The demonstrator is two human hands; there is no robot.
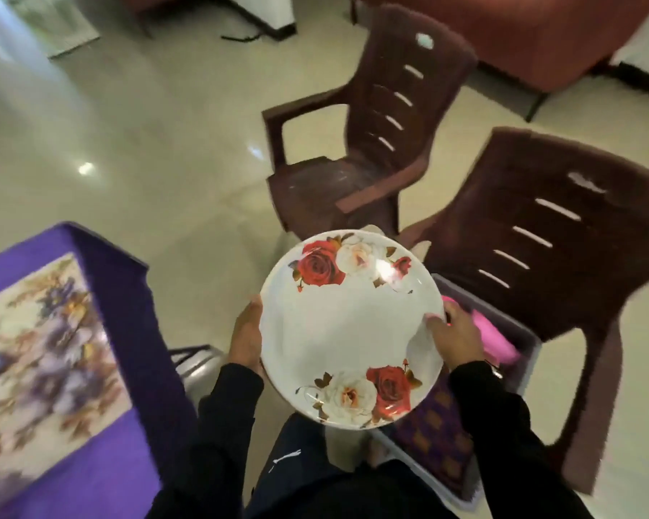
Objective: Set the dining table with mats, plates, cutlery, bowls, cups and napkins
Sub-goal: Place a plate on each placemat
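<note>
A purple-clothed table (102, 425) fills the lower left of the frame, a flowered mat (42, 350) lying on it. Two brown plastic chairs (371, 144) stand at upper right. At lower centre, held level above the floor, is a round white plate (351, 327) printed with red and white roses at its far and near edges. The left hand (246, 337) cups its left rim; the right hand (454, 339) pinches the right rim, thumb on top.
</note>
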